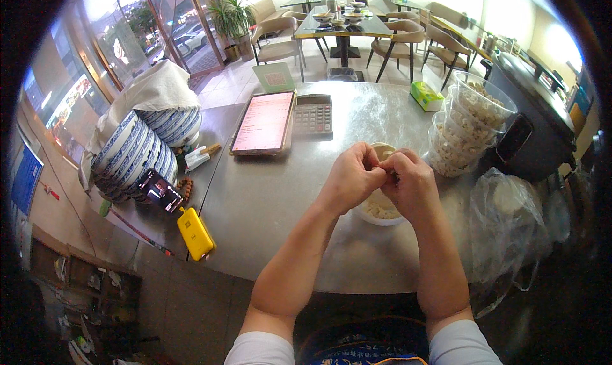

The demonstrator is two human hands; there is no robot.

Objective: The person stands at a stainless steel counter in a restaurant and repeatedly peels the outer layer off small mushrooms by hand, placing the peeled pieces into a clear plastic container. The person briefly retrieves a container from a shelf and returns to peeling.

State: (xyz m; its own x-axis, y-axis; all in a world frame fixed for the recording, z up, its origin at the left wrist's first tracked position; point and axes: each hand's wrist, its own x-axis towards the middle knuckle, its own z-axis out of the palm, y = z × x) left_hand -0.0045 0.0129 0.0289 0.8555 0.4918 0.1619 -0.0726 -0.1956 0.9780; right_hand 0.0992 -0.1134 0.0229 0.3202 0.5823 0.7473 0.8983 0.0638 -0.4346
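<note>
My left hand (353, 176) and my right hand (409, 181) meet above a round plastic tub (381, 220) on the steel table (267, 207). Fingertips of both hands pinch together on something small, mostly hidden between them; what it is I cannot tell. Pale crumbly pieces of food (379, 206) lie in the tub below my hands. Beyond my right hand stand stacked clear plastic tubs (459, 140) filled with similar pale pieces. A clear plastic bag (507, 226) lies to the right of my right forearm.
A tablet (264, 122) and a calculator (313, 114) lie at the back, with a tissue pack (426, 96) farther right. At left are stacked blue-and-white bowls (138, 150), a phone (160, 190) and a yellow power bank (196, 233). A large dark lidded container (526, 112) stands at right.
</note>
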